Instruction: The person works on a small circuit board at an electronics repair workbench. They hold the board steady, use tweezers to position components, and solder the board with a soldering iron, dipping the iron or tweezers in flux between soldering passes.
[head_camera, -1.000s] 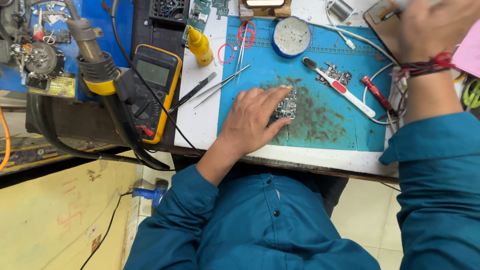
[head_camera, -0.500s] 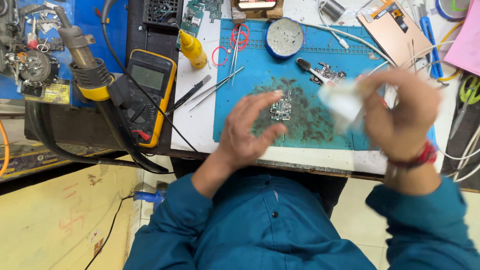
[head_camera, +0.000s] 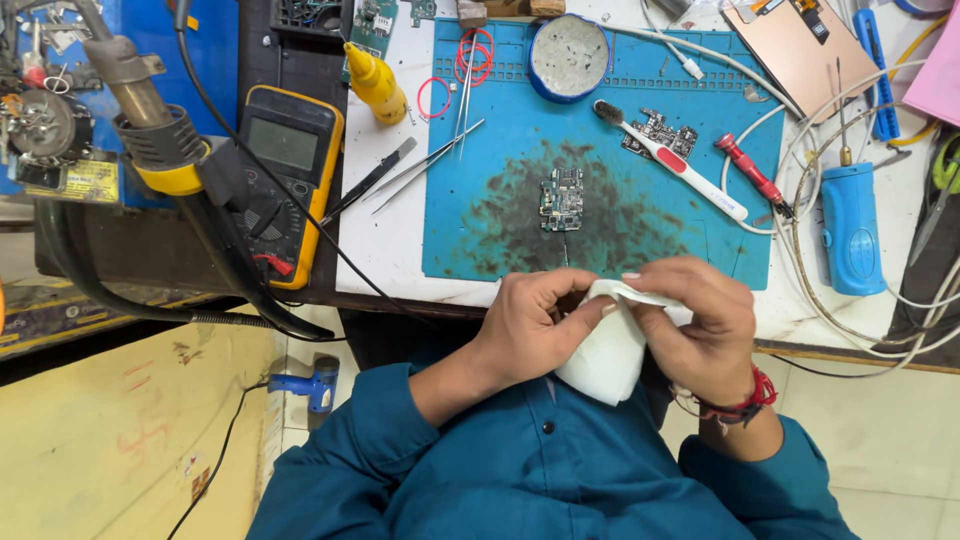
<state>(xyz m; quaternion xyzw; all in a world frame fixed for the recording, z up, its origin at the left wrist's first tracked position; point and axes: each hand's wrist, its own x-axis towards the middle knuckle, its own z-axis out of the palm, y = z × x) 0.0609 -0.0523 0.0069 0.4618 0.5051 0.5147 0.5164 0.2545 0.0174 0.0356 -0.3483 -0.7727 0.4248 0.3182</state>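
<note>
Seen from the head camera, both of my hands meet at the near edge of the blue work mat (head_camera: 470, 240), below the small circuit board (head_camera: 561, 198) that lies alone in the mat's dark-stained middle. My left hand (head_camera: 525, 325) and right hand (head_camera: 700, 325) are each clenched on a folded white cloth (head_camera: 605, 350), fingers pinching its upper edge from opposite sides, so the cloth sits off the mat, over the front of my blue shirt and just short of the table edge. The cloth hangs with its long axis running roughly away from the mat toward my chest, its pinched end pointing up at the board and its rounded fold pointing down. The board lies untouched, well apart from both hands, its longer side running away from me. Beyond it a white toothbrush with a red grip (head_camera: 668, 160) lies slanted, bristles toward the round tin (head_camera: 568, 58) at the far edge; tweezers (head_camera: 425, 165) rest at the mat's left edge beside a yellow multimeter (head_camera: 283, 180). My judgement: the risk is the cloth slipping from a loose pinch and dropping to the floor, or dragging across the dark residue and smearing it onto the board.
</note>
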